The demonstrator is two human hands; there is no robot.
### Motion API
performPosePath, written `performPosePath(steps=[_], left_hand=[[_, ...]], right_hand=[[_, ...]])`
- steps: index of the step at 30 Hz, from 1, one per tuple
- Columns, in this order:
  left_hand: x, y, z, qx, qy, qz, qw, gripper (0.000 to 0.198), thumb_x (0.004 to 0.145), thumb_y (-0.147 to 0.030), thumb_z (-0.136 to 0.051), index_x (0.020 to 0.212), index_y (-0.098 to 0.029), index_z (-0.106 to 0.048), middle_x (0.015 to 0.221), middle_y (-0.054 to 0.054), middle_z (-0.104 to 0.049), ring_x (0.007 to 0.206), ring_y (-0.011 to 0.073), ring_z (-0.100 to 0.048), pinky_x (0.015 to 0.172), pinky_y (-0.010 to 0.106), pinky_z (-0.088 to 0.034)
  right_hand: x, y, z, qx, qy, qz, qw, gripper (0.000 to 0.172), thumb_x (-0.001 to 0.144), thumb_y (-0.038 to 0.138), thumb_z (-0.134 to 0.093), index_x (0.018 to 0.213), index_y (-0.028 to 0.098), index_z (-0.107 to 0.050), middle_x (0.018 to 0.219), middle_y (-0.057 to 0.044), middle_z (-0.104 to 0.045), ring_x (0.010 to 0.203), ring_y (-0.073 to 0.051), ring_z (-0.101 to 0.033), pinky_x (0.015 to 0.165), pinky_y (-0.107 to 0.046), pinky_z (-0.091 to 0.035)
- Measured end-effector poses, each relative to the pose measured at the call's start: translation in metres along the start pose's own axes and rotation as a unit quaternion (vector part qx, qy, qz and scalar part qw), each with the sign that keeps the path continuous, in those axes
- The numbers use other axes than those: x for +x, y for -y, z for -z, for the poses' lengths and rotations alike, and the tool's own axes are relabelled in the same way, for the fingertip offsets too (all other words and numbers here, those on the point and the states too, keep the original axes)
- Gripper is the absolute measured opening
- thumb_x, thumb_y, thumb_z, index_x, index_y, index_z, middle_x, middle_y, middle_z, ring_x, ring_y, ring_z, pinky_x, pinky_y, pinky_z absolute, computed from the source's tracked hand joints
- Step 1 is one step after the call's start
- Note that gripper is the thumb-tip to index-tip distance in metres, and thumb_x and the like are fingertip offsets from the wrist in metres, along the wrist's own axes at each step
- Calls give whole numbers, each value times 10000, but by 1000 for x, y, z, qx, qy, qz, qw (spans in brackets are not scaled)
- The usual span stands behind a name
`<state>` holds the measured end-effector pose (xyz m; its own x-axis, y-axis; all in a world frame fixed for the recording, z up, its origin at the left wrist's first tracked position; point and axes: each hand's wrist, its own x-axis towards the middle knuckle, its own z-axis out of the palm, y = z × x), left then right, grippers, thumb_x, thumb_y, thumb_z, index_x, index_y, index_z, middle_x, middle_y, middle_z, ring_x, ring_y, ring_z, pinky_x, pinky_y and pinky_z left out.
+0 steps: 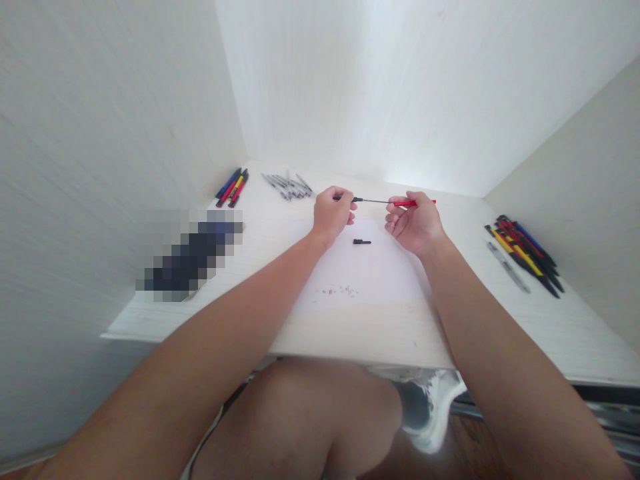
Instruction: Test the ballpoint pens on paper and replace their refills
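Two hands holding parts of a pen above white paper (pixel 385 270) on a desk (pixel 360 331).
The left hand (pixel 330 213), fingers curled, pinches a black pen section (pixel 357 199), from which a thin refill (pixel 377 201) runs to the red barrel (pixel 404 203); the right hand (pixel 419 221), palm partly upturned, grips that barrel between thumb and bent fingers, hiding part of it. A black cap (pixel 361 242) lies below, between the hands. Pixelation obscures a dark object (pixel 185 260) at left; the small marks (pixel 340 291) on the paper are indistinct.
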<state>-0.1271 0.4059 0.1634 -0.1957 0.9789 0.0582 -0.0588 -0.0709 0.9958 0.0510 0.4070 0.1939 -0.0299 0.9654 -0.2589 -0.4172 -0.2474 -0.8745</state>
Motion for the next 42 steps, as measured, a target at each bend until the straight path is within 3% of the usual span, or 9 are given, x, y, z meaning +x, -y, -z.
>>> performPosePath(steps=[10, 20, 33, 42], left_hand=[[-3, -4, 0, -61, -8, 13, 998, 74, 917, -169, -563, 859, -176, -609, 732, 11, -670, 501, 93, -580, 486, 209, -484], [1, 0, 4, -115, 9, 28, 993, 45, 873, -188, -594, 869, -165, -633, 788, 27, -675, 542, 111, -596, 505, 238, -515], [0, 2, 3, -36, -26, -25, 999, 71, 892, -203, -587, 850, -181, -640, 818, 27, -675, 541, 98, -589, 478, 205, -486], [1, 2, 3, -33, -33, -22, 999, 81, 888, -201, -579, 825, -182, -625, 805, 23, -671, 533, 98, -576, 484, 211, -489]], right_hand=[[0, -3, 0, -6, -1, 5, 1000, 174, 940, 247, -570, 791, 163, -601, 597, 25, -561, 445, -69, -468, 431, -188, -428], [-1, -2, 0, -10, 20, 3, 1000, 124, 923, 194, -586, 806, 159, -603, 600, 36, -580, 436, -63, -492, 423, -183, -452], [4, -5, 4, -6, 29, -4, 1000, 131, 922, 128, -605, 792, 139, -600, 599, 26, -593, 449, -52, -510, 425, -162, -468], [5, -5, 3, 39, 16, -18, 999, 155, 931, 102, -579, 784, 149, -569, 592, 18, -566, 472, -52, -518, 449, -149, -484]])
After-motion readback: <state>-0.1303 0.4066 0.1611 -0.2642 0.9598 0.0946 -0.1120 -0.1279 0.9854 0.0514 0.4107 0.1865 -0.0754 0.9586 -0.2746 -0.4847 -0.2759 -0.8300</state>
